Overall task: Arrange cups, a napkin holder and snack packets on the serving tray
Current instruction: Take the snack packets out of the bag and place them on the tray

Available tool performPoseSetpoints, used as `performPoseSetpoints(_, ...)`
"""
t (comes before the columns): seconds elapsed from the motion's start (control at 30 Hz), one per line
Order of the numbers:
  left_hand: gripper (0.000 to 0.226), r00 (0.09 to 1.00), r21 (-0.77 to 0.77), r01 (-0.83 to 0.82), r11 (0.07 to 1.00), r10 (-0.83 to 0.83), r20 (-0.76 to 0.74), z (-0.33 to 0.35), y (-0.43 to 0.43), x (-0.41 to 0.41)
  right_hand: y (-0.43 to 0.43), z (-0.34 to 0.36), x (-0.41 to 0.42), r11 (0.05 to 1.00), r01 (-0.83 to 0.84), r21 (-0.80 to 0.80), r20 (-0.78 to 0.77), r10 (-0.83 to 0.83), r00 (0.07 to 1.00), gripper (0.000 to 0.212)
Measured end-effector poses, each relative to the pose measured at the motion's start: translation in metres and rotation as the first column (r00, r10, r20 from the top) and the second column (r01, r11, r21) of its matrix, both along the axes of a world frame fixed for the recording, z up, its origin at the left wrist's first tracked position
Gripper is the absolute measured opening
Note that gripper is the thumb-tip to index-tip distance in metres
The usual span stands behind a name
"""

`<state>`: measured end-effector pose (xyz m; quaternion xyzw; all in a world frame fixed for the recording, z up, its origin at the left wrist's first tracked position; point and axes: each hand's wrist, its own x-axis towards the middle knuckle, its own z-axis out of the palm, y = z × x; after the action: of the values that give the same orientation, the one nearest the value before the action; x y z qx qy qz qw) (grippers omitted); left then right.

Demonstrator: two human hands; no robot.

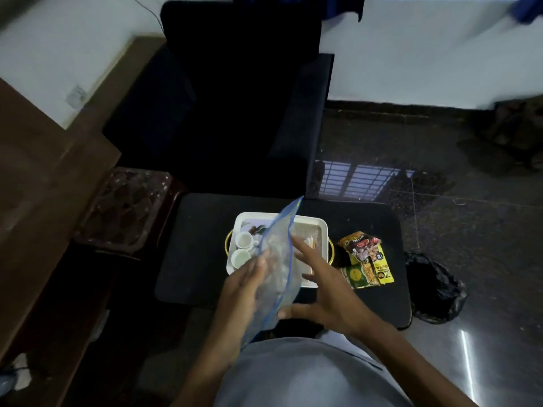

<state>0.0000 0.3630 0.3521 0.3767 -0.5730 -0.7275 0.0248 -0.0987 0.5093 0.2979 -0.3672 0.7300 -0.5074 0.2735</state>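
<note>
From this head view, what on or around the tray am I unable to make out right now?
- Middle of the tray: hidden by the clear zip bag and both hands.
- Bag contents: blurred.
- Napkin holder: not identifiable, behind the right hand.
- Snack packets: lower ones overlapped, print too small.
- Left hand grip: blurred.

We see a dim room with white walls along the top of the frame. A black armchair stands in the upper middle, and a low black table is in front of it, in the centre. The dark polished floor at the right reflects a barred window. At the left edge there is brown wooden furniture, and a black plastic bag lies on the floor right of the table.
</note>
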Motion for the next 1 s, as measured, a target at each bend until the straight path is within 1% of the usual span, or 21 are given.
performPoseSetpoints(0.07,0.035,0.990,-0.042,0.141,0.989,-0.142,-0.020,0.000,-0.005,0.003,-0.017,0.004,0.010,1.000,-0.006,-0.017,0.001,0.006,1.000,0.119)
performPoseSetpoints(0.13,0.037,0.962,-0.121,0.271,0.955,-0.273,-0.001,0.002,-0.010,0.009,-0.033,0.005,0.021,0.997,0.013,-0.071,-0.033,-0.015,0.999,0.112)
performPoseSetpoints(0.2,0.041,0.925,-0.207,0.374,0.904,-0.378,0.021,0.002,-0.015,0.014,-0.044,0.005,0.031,0.989,0.075,-0.129,-0.070,-0.084,0.994,0.093)
performPoseSetpoints(0.27,0.049,0.899,-0.307,0.424,0.852,-0.436,0.033,0.002,-0.023,0.020,-0.052,0.005,0.037,0.977,0.168,-0.131,-0.098,-0.182,0.978,0.072)
performPoseSetpoints(0.3,0.051,0.907,-0.388,0.398,0.832,-0.419,0.031,0.001,-0.028,0.025,-0.055,0.005,0.039,0.970,0.213,-0.117,-0.123,-0.227,0.966,0.068)
performPoseSetpoints(0.33,0.049,0.928,-0.482,0.330,0.812,-0.373,0.007,0.001,-0.034,0.031,-0.058,0.005,0.038,0.960,0.259,-0.110,-0.151,-0.273,0.950,0.066)
performPoseSetpoints(0.37,0.046,0.953,-0.567,0.224,0.793,-0.299,-0.042,0.000,-0.038,0.037,-0.059,0.005,0.036,0.944,0.310,-0.111,-0.176,-0.325,0.929,0.063)
performPoseSetpoints(0.4,0.043,0.973,-0.618,0.103,0.780,-0.209,-0.103,-0.002,-0.043,0.044,-0.062,0.007,0.033,0.921,0.370,-0.120,-0.196,-0.387,0.901,0.057)
performPoseSetpoints(0.43,0.041,0.983,-0.624,-0.006,0.782,-0.110,-0.149,-0.005,-0.047,0.051,-0.066,0.009,0.031,0.889,0.435,-0.140,-0.200,-0.456,0.867,0.050)
performPoseSetpoints(0.47,0.040,0.987,-0.582,-0.085,0.808,-0.014,-0.163,-0.009,-0.051,0.059,-0.070,0.013,0.029,0.849,0.501,-0.168,-0.191,-0.526,0.828,0.044)
performPoseSetpoints(0.5,0.042,0.990,-0.495,-0.118,0.861,0.062,-0.128,-0.014,-0.055,0.065,-0.075,0.018,0.028,0.805,0.556,-0.206,-0.173,-0.589,0.789,0.042)
performPoseSetpoints(0.57,0.059,0.991,-0.224,-0.099,0.969,0.116,0.065,-0.022,-0.058,0.073,-0.084,0.028,0.032,0.729,0.626,-0.277,-0.105,-0.670,0.735,0.047)
performPoseSetpoints(0.6,0.068,0.984,-0.072,-0.101,0.992,0.110,0.140,-0.027,-0.059,0.075,-0.089,0.031,0.036,0.704,0.644,-0.299,-0.062,-0.688,0.724,0.049)
performPoseSetpoints(0.63,0.074,0.981,0.077,-0.126,0.989,0.113,0.161,-0.032,-0.060,0.077,-0.094,0.032,0.041,0.686,0.661,-0.304,-0.009,-0.696,0.718,0.048)
performPoseSetpoints(0.67,0.075,0.982,0.212,-0.157,0.965,0.130,0.134,-0.036,-0.062,0.077,-0.098,0.032,0.046,0.672,0.679,-0.294,0.064,-0.696,0.716,0.044)
performPoseSetpoints(0.7,0.078,0.984,0.308,-0.174,0.935,0.155,0.084,-0.038,-0.063,0.077,-0.102,0.031,0.051,0.661,0.699,-0.275,0.153,-0.687,0.710,0.040)
performPoseSetpoints(0.73,0.081,0.981,0.358,-0.187,0.915,0.189,0.031,-0.040,-0.065,0.075,-0.106,0.029,0.057,0.652,0.715,-0.254,0.248,-0.670,0.699,0.036)
performPoseSetpoints(0.77,0.083,0.976,0.371,-0.198,0.907,0.219,-0.017,-0.042,-0.068,0.074,-0.108,0.028,0.062,0.647,0.724,-0.239,0.335,-0.645,0.687,0.031)
performPoseSetpoints(0.83,0.078,0.965,0.343,-0.191,0.920,0.240,-0.107,-0.043,-0.075,0.068,-0.110,0.027,0.070,0.662,0.721,-0.206,0.459,-0.585,0.669,0.021)
performPoseSetpoints(0.93,0.073,0.958,0.237,-0.117,0.964,0.173,-0.229,-0.039,-0.086,0.060,-0.109,0.027,0.075,0.753,0.649,-0.113,0.619,-0.457,0.638,0.015)
performPoseSetpoints(1.0,0.082,0.950,0.199,-0.092,0.976,0.146,-0.277,-0.036,-0.092,0.056,-0.107,0.026,0.077,0.818,0.572,-0.062,0.715,-0.364,0.597,0.020)
